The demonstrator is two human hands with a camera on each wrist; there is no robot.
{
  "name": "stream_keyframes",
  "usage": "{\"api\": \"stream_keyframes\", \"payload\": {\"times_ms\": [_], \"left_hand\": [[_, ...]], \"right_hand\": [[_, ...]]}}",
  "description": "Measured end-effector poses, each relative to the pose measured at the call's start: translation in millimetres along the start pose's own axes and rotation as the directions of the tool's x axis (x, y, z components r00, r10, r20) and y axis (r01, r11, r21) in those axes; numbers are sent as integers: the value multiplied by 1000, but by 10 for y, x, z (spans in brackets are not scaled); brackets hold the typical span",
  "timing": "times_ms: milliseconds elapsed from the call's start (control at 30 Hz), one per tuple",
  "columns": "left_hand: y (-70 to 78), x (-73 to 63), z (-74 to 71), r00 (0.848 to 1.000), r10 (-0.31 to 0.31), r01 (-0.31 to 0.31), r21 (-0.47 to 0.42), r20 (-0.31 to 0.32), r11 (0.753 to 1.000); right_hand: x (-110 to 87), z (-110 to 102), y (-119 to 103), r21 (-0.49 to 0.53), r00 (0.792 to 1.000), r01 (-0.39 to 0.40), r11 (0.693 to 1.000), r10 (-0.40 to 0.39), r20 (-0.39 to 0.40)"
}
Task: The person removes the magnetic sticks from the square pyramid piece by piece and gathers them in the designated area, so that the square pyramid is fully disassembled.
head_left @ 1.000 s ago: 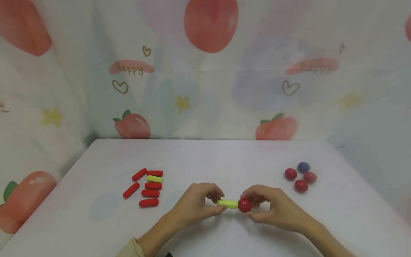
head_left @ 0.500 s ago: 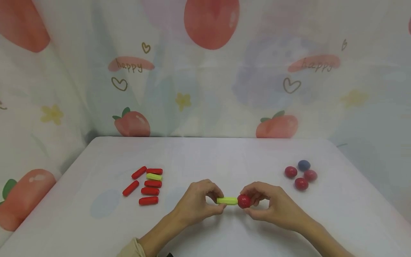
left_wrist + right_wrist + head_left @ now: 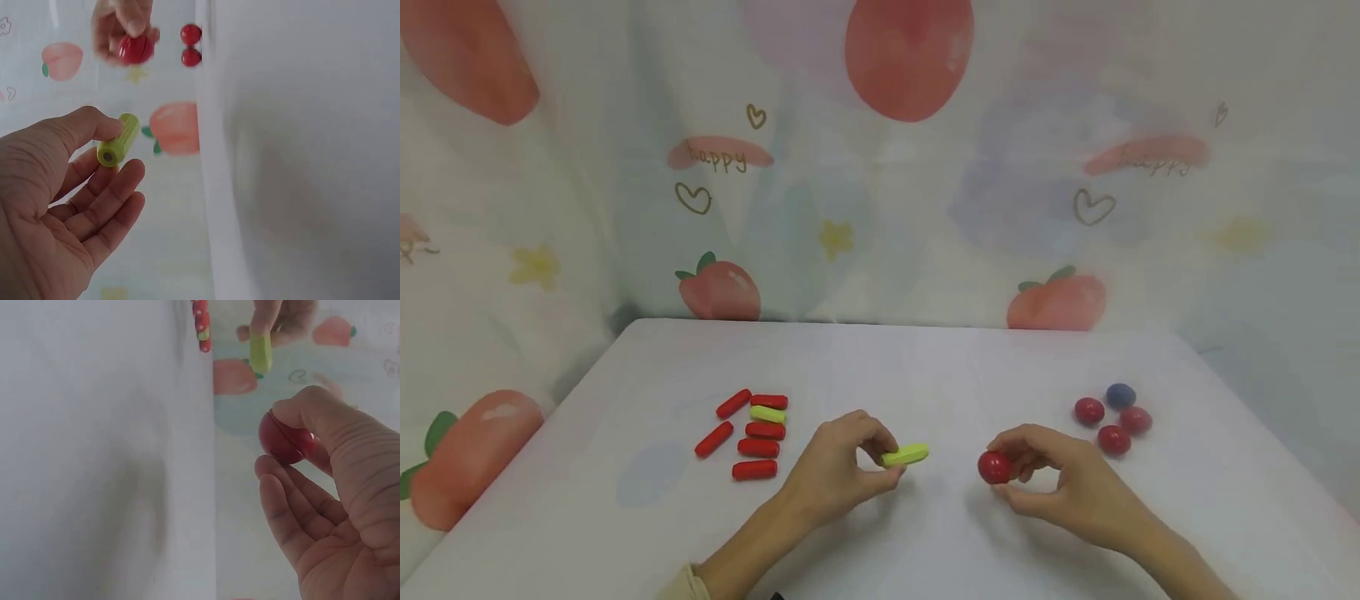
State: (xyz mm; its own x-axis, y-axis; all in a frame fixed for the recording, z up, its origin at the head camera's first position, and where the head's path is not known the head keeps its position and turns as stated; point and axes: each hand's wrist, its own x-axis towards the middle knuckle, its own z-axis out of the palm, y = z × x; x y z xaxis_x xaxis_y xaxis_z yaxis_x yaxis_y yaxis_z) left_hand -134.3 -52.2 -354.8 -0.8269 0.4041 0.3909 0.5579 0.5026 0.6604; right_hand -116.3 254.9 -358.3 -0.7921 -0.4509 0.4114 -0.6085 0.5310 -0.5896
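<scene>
Thumb and fingers of my left hand (image 3: 838, 467) pinch a yellow-green ribbed rod (image 3: 910, 454), held above the table. Its near end shows a dark grey round spot in the left wrist view, where the rod (image 3: 119, 139) sits between thumb and fingertips. My right hand (image 3: 1067, 475) pinches a glossy red ball (image 3: 995, 467) a short way to the right. A thin seam runs round this ball (image 3: 284, 439) in the right wrist view. A gap separates rod and ball, and both hands are over the front middle of the table.
On the white table (image 3: 887, 367), several short red rods (image 3: 755, 471) lie at the left, with another yellow-green rod (image 3: 768, 414) among them. At the right are several red balls (image 3: 1114, 440) and a blue ball (image 3: 1121, 396). A fruit-printed cloth (image 3: 895, 208) hangs behind.
Rod and ball were end to end between the hands; now they are apart. My left hand has moved left with the rod, which tilts, and my right hand moved right with the ball.
</scene>
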Motion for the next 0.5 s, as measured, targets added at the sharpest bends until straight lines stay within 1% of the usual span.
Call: {"api": "stream_keyframes", "payload": {"times_ms": [67,167,300,333,367,433,500], "left_hand": [[-52,-85,-145,999,-27,29,55,-28,998],[-197,-255,-401,993,-74,84,118,-87,989],[-433,-524,-712,977,-131,162,184,-170,969],[-487,-587,-775,972,-143,181,205,-189,962],[-536,-645,-833,966,-161,207,228,-205,951],[-606,-742,-942,951,-217,274,275,-221,922],[-665,-818,-1037,936,-271,332,306,-226,892]], "right_hand": [[-78,-70,48,-32,999,-46,998,45,-29],[-198,-179,156,-65,995,-89,994,85,-58],[-359,-324,312,-125,989,-111,986,97,-115],[-392,-370,339,-145,984,-145,979,127,-125],[-419,-414,359,-174,977,-189,966,166,-137],[-466,-509,401,-227,957,-278,933,249,-150],[-507,-612,443,-281,926,-377,883,350,-143]]}}
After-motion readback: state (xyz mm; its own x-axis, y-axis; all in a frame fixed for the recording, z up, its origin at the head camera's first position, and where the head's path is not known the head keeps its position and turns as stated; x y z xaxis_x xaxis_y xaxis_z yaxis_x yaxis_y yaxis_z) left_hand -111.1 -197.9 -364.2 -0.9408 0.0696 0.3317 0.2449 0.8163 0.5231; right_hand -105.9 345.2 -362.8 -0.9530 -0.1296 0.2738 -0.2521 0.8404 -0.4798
